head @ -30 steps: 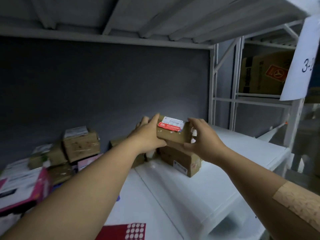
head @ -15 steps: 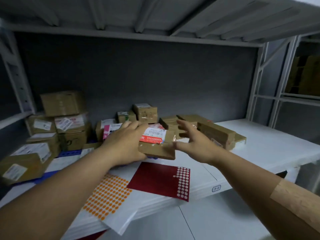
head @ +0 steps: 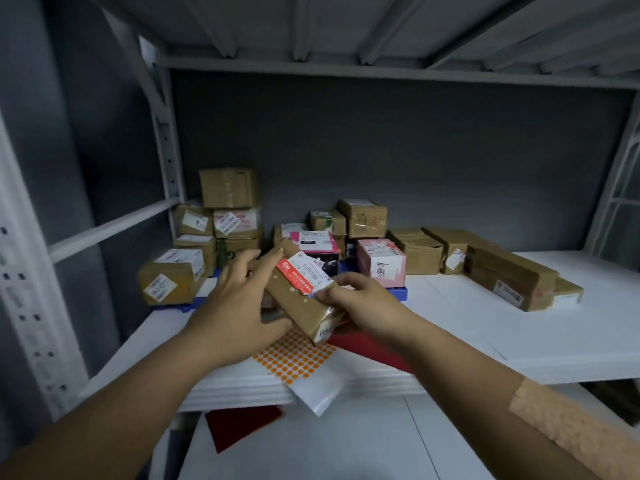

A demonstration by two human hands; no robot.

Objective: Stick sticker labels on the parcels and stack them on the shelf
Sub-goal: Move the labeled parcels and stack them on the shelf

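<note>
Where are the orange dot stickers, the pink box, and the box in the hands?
orange dot sticker sheet (head: 294,360), head view, middle of the dots.
pink box (head: 382,263), head view, its front face.
held parcel (head: 298,306), head view, brown top side.

A single head-worn, wide-angle camera gives the only view, so no second view overlaps it. It looks forward and slightly down into a white metal shelf (head: 519,327), facing the grey back wall (head: 398,161). It sits close: both forearms run in from the bottom corners, and the hands meet near the middle of the frame. The underside of the upper shelf (head: 346,26) fills the top, and straight edges bow toward the borders.
</note>
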